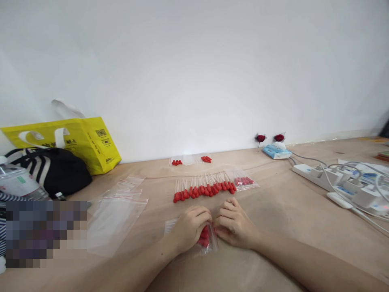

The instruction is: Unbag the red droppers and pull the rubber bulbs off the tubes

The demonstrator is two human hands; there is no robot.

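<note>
My left hand (192, 228) is closed on a small clear zip bag (214, 243) with red bulb-shaped pieces (204, 238) inside. Fingers curled, my right hand (233, 224) pinches at the bag's right edge; its fingertips are partly hidden. Just beyond both hands lies a row of thin pale sticks with red bulb ends (209, 190). A clear bag holding red pieces (243, 181) rests at the row's right end. To the left of my hands are several flat clear zip bags (114, 217), overlapping one another.
Two small groups of red pieces (176, 162) lie on clear bags near the wall. At left stand a yellow tote (107, 150), a black bag (65, 170) and a plastic bottle (20, 180). A blue tissue pack (276, 151), dark red flowers (278, 138) and power strips with cables (313, 172) occupy the right.
</note>
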